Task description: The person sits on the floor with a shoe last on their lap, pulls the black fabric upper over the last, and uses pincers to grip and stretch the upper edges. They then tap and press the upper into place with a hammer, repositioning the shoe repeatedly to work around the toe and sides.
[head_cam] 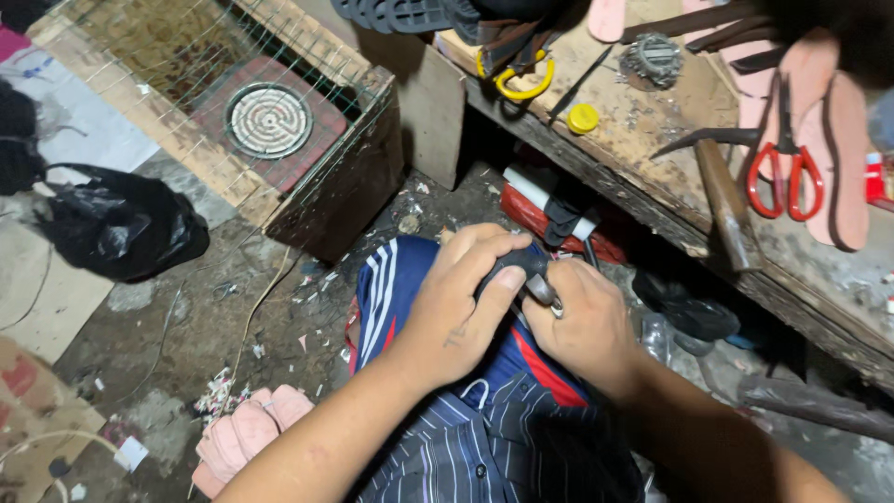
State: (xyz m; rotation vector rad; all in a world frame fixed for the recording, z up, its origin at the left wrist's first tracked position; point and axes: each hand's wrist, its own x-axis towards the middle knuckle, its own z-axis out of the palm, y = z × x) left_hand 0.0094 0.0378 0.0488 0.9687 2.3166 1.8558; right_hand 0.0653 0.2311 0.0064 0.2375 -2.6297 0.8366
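down low over the lap, both hands meet on a small dark rubbery piece (514,265), held just above the knee in blue shorts with white stripes (386,293). the left hand (456,307) wraps over it from the near side, fingers (480,244) curled together across its top and thumb pressed along its edge. the right hand (585,321) closes on it from the other side, fingers clamped around a small metal tool (545,291) whose tip touches the dark piece between the two thumbs.

the bench (670,182) runs along the upper right, its worn front edge just beyond the hands. on it lie red-handled scissors (784,172), a hammer with a wooden handle (724,200) that reaches the edge, a yellow cap (583,118), and pink sole shapes (838,140). a yellow-handled tool (521,86) hangs over the far edge.

to the upper left a wooden box covered with wire mesh (233,121) holds a round coil heater (268,119); its corner comes near the knee. a black plastic bag (121,224) lies well apart on the left. open room is only the littered floor (205,326) between box and leg, with a pink sandal (247,438) near the left forearm.
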